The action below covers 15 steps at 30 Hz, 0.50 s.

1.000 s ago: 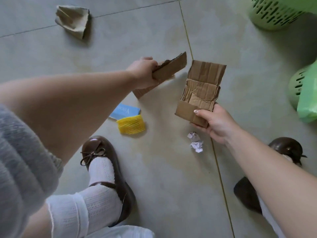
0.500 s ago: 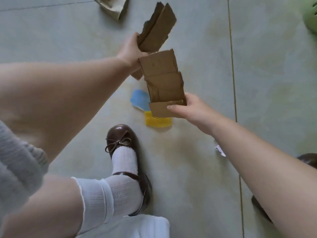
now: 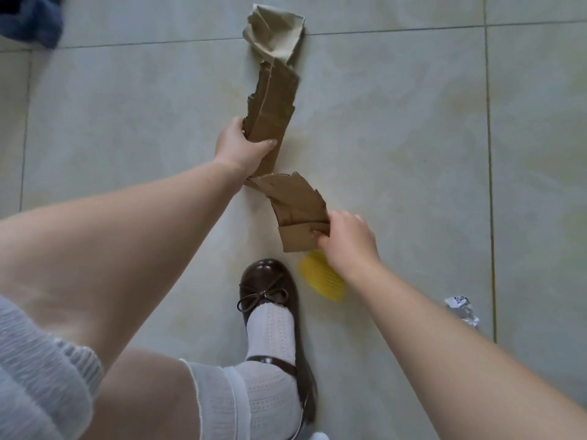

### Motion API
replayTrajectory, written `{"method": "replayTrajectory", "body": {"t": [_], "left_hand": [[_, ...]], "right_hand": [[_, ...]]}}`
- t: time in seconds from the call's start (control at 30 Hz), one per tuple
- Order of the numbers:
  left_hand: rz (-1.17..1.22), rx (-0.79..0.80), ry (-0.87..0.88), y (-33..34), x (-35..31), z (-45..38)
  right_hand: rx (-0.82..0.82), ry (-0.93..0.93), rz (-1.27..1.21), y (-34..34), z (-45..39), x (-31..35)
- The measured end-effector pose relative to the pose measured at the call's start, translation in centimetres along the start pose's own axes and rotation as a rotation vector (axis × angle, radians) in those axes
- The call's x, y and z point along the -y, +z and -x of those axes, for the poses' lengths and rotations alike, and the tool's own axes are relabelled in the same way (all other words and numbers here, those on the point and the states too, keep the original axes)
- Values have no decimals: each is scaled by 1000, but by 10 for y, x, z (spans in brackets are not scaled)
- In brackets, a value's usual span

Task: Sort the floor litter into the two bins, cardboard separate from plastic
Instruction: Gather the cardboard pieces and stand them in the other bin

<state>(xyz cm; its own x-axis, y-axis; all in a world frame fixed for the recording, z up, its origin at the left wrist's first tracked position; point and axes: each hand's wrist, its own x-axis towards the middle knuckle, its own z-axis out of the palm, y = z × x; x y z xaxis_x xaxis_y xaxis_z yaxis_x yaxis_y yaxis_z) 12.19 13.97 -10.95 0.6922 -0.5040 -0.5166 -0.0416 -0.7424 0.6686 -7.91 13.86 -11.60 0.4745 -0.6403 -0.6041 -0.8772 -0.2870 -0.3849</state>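
Note:
My left hand (image 3: pixel 242 148) grips a long torn strip of brown cardboard (image 3: pixel 273 100) that points away from me. My right hand (image 3: pixel 346 241) pinches the lower edge of a second, creased cardboard piece (image 3: pixel 295 206), whose top edge reaches my left wrist. A crumpled beige cardboard piece (image 3: pixel 274 34) lies on the floor just beyond the strip's tip. A yellow ribbed plastic piece (image 3: pixel 322 277) lies on the tiles under my right hand, partly hidden by it. Neither bin is in view.
A crumpled white wrapper (image 3: pixel 462 311) lies on the tile right of my right forearm. My brown shoe with white sock (image 3: pixel 268 289) stands beside the yellow piece. A dark blue object (image 3: pixel 30 19) sits at the top left corner.
The view has swung left, so the green bins and the blue piece have left the frame. Both hands moved left with their cardboard, and the crumpled beige piece now lies straight ahead.

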Motion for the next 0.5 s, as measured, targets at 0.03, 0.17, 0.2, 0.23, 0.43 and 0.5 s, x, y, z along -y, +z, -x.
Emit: {"method": "replayTrajectory", "body": {"t": [0.03, 0.17, 0.2, 0.23, 0.43, 0.5], "left_hand": [[1, -2, -1, 1, 2, -1], [60, -40, -66, 2, 11, -4], [87, -49, -85, 1, 13, -5], [112, -56, -96, 1, 14, -6], [159, -69, -106, 3, 14, -9], [169, -70, -116, 3, 13, -8]], "right_hand": [[-23, 10, -11, 2, 3, 1], [-49, 1, -48, 8, 21, 8], [-48, -1, -40, 10, 25, 9], [-54, -3, -25, 13, 28, 11], [-79, 22, -88, 24, 29, 15], [-66, 28, -134, 26, 30, 17]]}}
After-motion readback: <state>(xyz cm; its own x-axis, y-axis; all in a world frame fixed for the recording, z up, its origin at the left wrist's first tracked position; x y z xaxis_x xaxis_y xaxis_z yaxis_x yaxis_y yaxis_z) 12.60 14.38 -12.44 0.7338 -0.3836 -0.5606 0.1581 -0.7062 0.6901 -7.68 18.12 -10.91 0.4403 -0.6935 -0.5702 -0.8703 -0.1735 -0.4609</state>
